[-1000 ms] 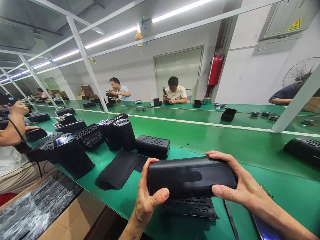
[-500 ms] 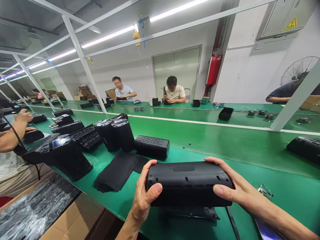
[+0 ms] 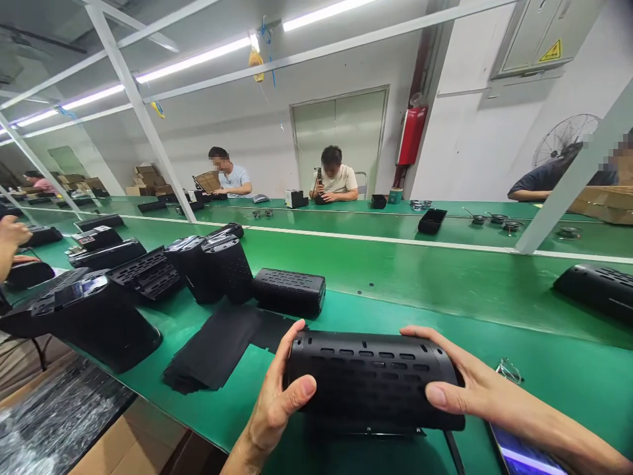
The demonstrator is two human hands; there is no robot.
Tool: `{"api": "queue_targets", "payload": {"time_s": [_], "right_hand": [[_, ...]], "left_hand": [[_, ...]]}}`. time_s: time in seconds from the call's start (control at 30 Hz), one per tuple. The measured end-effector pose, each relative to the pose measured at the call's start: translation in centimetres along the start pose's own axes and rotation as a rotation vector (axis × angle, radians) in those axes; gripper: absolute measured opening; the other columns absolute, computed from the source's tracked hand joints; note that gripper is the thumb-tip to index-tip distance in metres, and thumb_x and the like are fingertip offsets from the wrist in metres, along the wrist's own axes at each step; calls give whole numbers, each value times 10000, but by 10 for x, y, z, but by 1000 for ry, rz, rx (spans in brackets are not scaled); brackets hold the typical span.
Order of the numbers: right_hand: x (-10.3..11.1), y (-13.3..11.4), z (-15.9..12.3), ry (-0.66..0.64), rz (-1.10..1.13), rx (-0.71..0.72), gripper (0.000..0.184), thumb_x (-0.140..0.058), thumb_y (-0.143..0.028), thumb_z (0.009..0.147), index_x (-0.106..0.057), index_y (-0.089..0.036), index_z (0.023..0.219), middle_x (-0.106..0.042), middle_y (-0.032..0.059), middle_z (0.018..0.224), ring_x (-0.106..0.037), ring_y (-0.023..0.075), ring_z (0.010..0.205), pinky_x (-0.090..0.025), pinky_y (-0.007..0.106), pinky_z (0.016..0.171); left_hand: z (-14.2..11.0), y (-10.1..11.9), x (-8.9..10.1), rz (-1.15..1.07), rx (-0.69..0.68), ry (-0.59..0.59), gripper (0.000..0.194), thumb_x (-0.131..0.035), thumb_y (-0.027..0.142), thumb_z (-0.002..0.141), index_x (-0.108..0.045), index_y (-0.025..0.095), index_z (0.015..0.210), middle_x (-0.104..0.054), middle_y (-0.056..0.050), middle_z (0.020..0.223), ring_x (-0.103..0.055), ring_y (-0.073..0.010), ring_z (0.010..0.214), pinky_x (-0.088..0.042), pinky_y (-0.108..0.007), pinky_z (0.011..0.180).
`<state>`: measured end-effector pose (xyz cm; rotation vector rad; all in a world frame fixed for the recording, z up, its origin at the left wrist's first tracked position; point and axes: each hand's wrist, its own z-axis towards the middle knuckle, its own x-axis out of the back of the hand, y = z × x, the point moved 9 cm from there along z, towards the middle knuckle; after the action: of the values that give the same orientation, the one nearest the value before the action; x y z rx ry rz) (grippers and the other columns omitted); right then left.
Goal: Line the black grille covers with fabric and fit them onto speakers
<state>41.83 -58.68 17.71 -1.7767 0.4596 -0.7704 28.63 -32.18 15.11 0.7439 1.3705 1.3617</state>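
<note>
Between both hands is a black speaker housing (image 3: 373, 379), its slotted, curved face turned up toward me. My left hand (image 3: 281, 396) grips the left end, thumb on the near face and fingers over the far edge. At the right end my right hand (image 3: 455, 382) holds it the same way. Beneath the housing a dark flat part shows on the green table, mostly hidden. A stack of thin black sheets (image 3: 212, 349) lies to the left. Just beyond the sheets rests another slotted housing (image 3: 289, 290).
Several black housings (image 3: 109, 323) crowd the left of the table. A phone-like screen (image 3: 524, 452) and a small wire-like item (image 3: 509, 371) lie by my right forearm. One more housing (image 3: 598, 293) sits far right. Co-workers sit across the bench; another person's hand (image 3: 12, 234) shows at left.
The housing has been rolled in my hands: its slotted face now shows where a smoother side with an oval recess was. Both hands keep their hold. The view has shifted slightly right.
</note>
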Motion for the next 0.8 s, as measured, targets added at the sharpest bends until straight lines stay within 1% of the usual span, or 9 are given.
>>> {"api": "queue_targets", "payload": {"time_s": [0.07, 0.13, 0.23, 0.33, 0.43, 0.5, 0.6, 0.67, 0.8], "right_hand": [[1, -1, 2, 13, 84, -10, 955, -805, -750, 735, -483, -332, 1531, -708, 102, 1376, -686, 388, 1249, -571, 520, 1050], [1, 1, 5, 2, 174, -10, 945, -810, -722, 755, -458, -321, 1535, -667, 120, 1453, -660, 388, 1302, -548, 534, 1086], [4, 8, 12, -15, 227, 14, 946, -796, -706, 787, -410, -300, 1549, -636, 143, 1499, -649, 388, 1318, -527, 552, 1107], [9, 15, 16, -56, 225, 15, 949, -774, -706, 826, -365, -295, 1577, -591, 153, 1548, -621, 376, 1364, -485, 549, 1158], [7, 9, 12, -159, 204, 56, 1159, -862, -685, 773, -204, -314, 1653, -539, 157, 1592, -560, 364, 1443, -430, 535, 1221], [6, 2, 7, -163, 178, 102, 1280, -940, -590, 734, -103, -330, 1667, -552, 152, 1566, -567, 353, 1431, -444, 521, 1212], [7, 3, 6, -85, 194, 118, 1193, -954, -482, 748, -160, -324, 1625, -637, 133, 1419, -656, 334, 1277, -574, 452, 1025], [14, 6, 11, -41, 235, 153, 1112, -962, -470, 728, -262, -312, 1578, -651, 111, 1367, -685, 311, 1184, -601, 387, 910], [74, 20, 29, 241, 235, 175, 1073, -1038, -430, 589, -470, -274, 1485, -664, 86, 1303, -711, 270, 1025, -634, 368, 808]], "left_hand": [[8, 3, -5, -3, -7, -30, 1113, -871, 653, 752, -355, 299, 1673, -545, -121, 1625, -373, -452, 1577, -269, -601, 1309], [15, 6, -12, -13, -1, -74, 1177, -909, 627, 720, -320, 300, 1685, -608, -129, 1560, -453, -452, 1526, -320, -604, 1283], [24, 9, -19, 1, 3, -70, 1085, -904, 514, 749, -363, 284, 1661, -688, -120, 1453, -587, -428, 1406, -374, -587, 1252], [31, 9, -23, -8, 8, -62, 1064, -891, 502, 748, -381, 265, 1652, -715, -123, 1403, -602, -437, 1383, -377, -601, 1245], [36, 6, -23, -30, 24, -24, 1014, -863, 510, 775, -403, 259, 1642, -718, -119, 1402, -567, -436, 1424, -351, -583, 1266], [40, 5, -21, -47, 36, 7, 971, -830, 519, 811, -403, 257, 1643, -716, -116, 1411, -567, -424, 1429, -340, -566, 1279], [54, 2, -24, -37, 65, -14, 990, -823, 542, 817, -375, 277, 1659, -713, -112, 1427, -583, -418, 1418, -350, -569, 1279], [70, 0, -26, 24, 79, -31, 1013, -826, 592, 804, -377, 294, 1661, -689, -112, 1466, -568, -410, 1439, -359, -557, 1278], [90, 7, -18, 259, 49, 93, 1061, -838, 652, 791, -341, 333, 1672, -564, -147, 1593, -633, -365, 1354, -532, -502, 1124]]}}
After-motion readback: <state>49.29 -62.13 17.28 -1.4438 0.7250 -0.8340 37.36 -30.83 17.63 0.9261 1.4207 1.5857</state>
